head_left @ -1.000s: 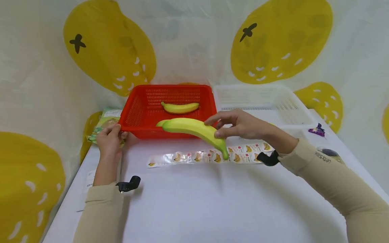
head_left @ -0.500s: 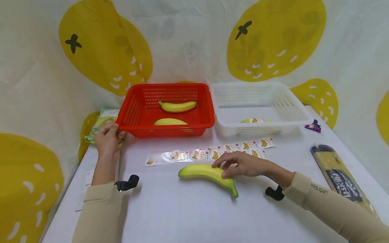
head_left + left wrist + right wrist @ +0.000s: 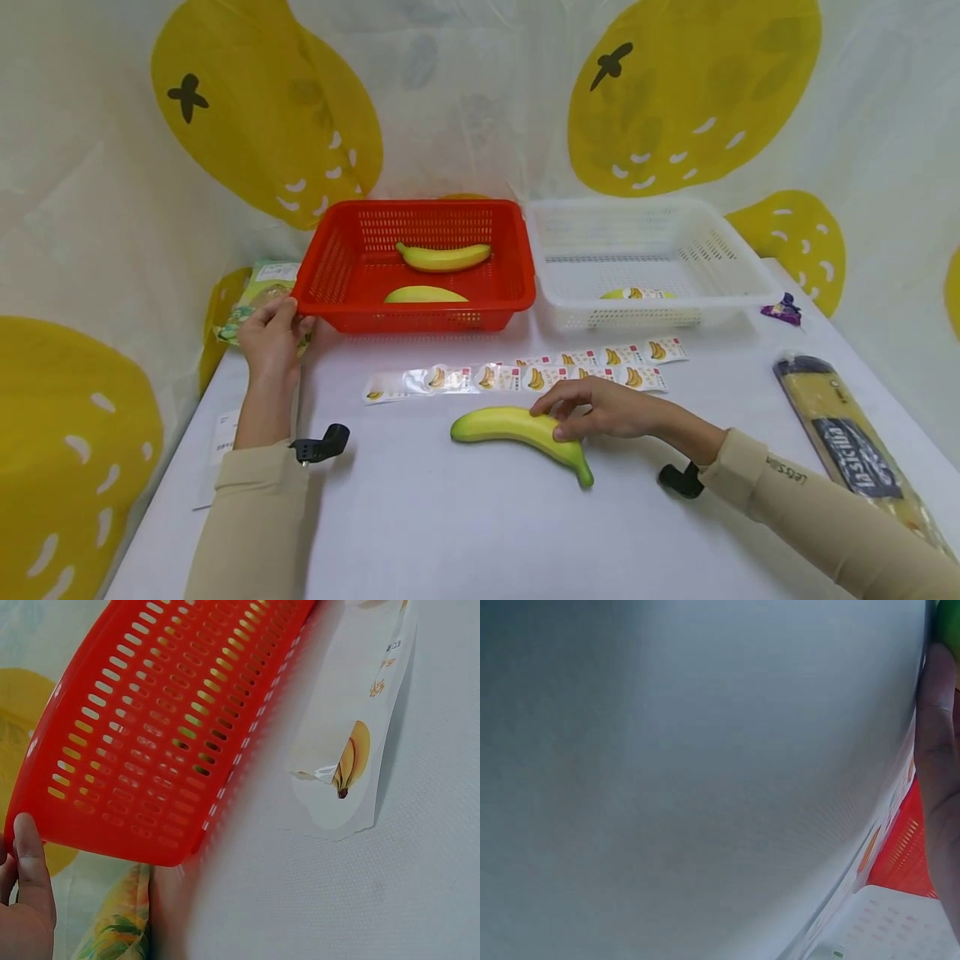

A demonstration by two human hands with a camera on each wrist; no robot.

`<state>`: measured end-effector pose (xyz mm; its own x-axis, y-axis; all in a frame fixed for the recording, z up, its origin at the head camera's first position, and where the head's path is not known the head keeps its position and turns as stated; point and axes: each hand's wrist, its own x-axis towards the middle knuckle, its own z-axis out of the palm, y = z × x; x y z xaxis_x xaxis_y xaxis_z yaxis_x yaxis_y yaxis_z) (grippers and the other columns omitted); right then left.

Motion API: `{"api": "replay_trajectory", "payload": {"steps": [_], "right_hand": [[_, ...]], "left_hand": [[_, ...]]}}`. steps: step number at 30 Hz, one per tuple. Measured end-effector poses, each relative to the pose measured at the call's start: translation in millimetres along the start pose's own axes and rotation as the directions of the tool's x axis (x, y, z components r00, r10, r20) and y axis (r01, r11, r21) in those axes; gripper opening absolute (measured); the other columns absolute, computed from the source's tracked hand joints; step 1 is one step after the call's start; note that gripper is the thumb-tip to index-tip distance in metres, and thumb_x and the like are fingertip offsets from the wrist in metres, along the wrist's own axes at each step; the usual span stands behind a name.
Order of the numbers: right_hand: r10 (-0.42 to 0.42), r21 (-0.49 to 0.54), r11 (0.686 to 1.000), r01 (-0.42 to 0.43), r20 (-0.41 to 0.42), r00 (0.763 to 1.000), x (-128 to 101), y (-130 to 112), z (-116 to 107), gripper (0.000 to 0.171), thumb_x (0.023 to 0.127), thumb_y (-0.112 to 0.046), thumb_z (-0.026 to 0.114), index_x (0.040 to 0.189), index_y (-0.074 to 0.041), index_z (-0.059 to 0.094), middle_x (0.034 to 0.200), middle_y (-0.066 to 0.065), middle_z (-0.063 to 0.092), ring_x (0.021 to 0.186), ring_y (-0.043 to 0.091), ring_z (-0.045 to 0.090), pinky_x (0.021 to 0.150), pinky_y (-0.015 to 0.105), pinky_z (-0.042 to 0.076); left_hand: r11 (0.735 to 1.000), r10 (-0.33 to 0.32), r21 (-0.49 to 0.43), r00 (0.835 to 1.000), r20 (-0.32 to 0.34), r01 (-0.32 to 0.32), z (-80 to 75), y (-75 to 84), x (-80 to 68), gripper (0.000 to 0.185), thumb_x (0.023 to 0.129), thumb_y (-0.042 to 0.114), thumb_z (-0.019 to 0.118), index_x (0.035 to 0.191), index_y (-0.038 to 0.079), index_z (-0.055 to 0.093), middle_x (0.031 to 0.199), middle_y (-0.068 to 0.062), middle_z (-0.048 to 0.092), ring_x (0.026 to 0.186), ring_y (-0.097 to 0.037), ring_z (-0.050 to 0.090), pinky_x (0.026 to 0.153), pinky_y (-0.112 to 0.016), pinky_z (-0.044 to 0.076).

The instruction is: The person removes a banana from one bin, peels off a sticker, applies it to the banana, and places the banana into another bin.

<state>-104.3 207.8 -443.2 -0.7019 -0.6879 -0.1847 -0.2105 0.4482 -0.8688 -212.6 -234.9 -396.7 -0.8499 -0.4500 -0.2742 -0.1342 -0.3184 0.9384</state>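
Covering table [image 3: 465, 533], seemingly white cloth

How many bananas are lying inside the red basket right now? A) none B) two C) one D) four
B: the head view shows two bananas in the red basket, one banana near the back wall and another banana near the front wall, while a third banana lies outside it on the table under the right hand.

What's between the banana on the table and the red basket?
In the head view, the sticker strip lies on the table between the banana, held by the right hand, and the red basket.
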Motion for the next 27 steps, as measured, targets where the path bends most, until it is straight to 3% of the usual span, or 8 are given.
{"api": "replay_trajectory", "payload": {"steps": [7, 11, 14, 16, 18, 23, 24, 27], "right_hand": [[-0.003, 0.009, 1.000, 0.003, 0.003, 1.000, 1.4, 1.8, 1.7, 0.039, 0.094, -0.023, 0.073, 0.133, -0.020, 0.067, 0.127, 0.001, 0.066, 0.109, 0.022, 0.062, 0.094, 0.029, 0.051], [0.009, -0.005, 1.000, -0.009, -0.006, 1.000, 1.0, 2.9, 1.2, 0.038, 0.094, -0.024, 0.073, 0.132, -0.021, 0.067, 0.127, 0.000, 0.067, 0.108, 0.021, 0.063, 0.094, 0.030, 0.052], [0.020, -0.014, 1.000, -0.020, -0.014, 1.000, 0.3, 2.1, 0.5, 0.037, 0.095, -0.024, 0.072, 0.132, -0.022, 0.068, 0.127, 0.000, 0.067, 0.108, 0.021, 0.063, 0.093, 0.030, 0.052], [0.023, -0.013, 1.000, -0.023, -0.015, 1.000, -0.1, 1.7, 0.2, 0.038, 0.095, -0.024, 0.072, 0.132, -0.022, 0.067, 0.127, 0.000, 0.067, 0.109, 0.022, 0.063, 0.093, 0.030, 0.052], [0.031, -0.012, 0.999, -0.032, -0.015, 0.999, -0.4, 1.2, 0.3, 0.038, 0.095, -0.025, 0.072, 0.132, -0.022, 0.067, 0.127, 0.000, 0.067, 0.109, 0.022, 0.062, 0.093, 0.030, 0.052], [0.037, -0.012, 0.999, -0.037, -0.009, 0.999, -0.7, 1.3, 0.2, 0.038, 0.095, -0.025, 0.072, 0.133, -0.023, 0.067, 0.127, 0.000, 0.067, 0.111, 0.023, 0.061, 0.094, 0.029, 0.052], [0.034, -0.013, 0.999, -0.034, -0.009, 0.999, -0.6, 1.3, 0.2, 0.038, 0.095, -0.025, 0.072, 0.133, -0.023, 0.067, 0.127, 0.000, 0.067, 0.111, 0.023, 0.061, 0.094, 0.029, 0.052], [0.025, -0.015, 1.000, -0.025, -0.009, 1.000, -0.4, 1.3, 0.2, 0.038, 0.095, -0.024, 0.071, 0.133, -0.022, 0.067, 0.128, 0.000, 0.067, 0.111, 0.024, 0.061, 0.094, 0.030, 0.052]], "left_hand": [[0.998, 0.026, 0.059, 1.000, -0.006, -0.025, -3.6, 0.7, -1.6, 0.032, 0.100, 0.026, 0.064, 0.130, 0.014, 0.067, 0.111, 0.003, 0.061, 0.090, -0.013, 0.065, 0.080, -0.017, 0.057], [0.954, 0.156, 0.264, 0.987, -0.025, -0.144, -8.3, -6.0, -7.1, 0.022, 0.103, 0.034, 0.058, 0.109, 0.014, 0.065, 0.092, 0.003, 0.054, 0.075, -0.007, 0.056, 0.064, -0.012, 0.050], [0.842, 0.281, 0.473, 0.959, 0.024, -0.259, -10.4, -14.0, -16.7, 0.025, 0.104, 0.036, 0.053, 0.092, 0.015, 0.057, 0.081, 0.005, 0.046, 0.070, -0.008, 0.046, 0.057, -0.017, 0.040], [0.743, 0.330, 0.573, 0.934, 0.138, -0.347, -10.4, -18.6, -25.4, 0.027, 0.103, 0.033, 0.053, 0.088, 0.012, 0.057, 0.078, 0.006, 0.046, 0.073, -0.010, 0.044, 0.058, -0.020, 0.037], [0.644, 0.342, 0.608, 0.886, 0.313, -0.464, -9.0, -23.1, -33.0, 0.026, 0.102, 0.029, 0.056, 0.088, 0.007, 0.061, 0.075, 0.003, 0.049, 0.073, -0.014, 0.046, 0.060, -0.021, 0.038], [0.401, 0.173, 0.597, 0.697, 0.696, -0.695, 5.8, -35.2, -50.4, 0.017, 0.099, 0.018, 0.065, 0.093, 0.003, 0.069, 0.081, -0.007, 0.061, 0.076, -0.020, 0.052, 0.065, -0.026, 0.044], [0.365, 0.122, 0.598, 0.673, 0.729, -0.714, 10.8, -38.1, -52.7, 0.014, 0.098, 0.016, 0.065, 0.095, 0.003, 0.070, 0.084, -0.008, 0.064, 0.078, -0.021, 0.054, 0.067, -0.028, 0.046], [0.274, 0.003, 0.618, 0.643, 0.766, -0.737, 26.2, -47.2, -56.9, 0.012, 0.096, 0.013, 0.067, 0.102, 0.005, 0.073, 0.093, -0.010, 0.070, 0.084, -0.024, 0.060, 0.076, -0.035, 0.053]]}}
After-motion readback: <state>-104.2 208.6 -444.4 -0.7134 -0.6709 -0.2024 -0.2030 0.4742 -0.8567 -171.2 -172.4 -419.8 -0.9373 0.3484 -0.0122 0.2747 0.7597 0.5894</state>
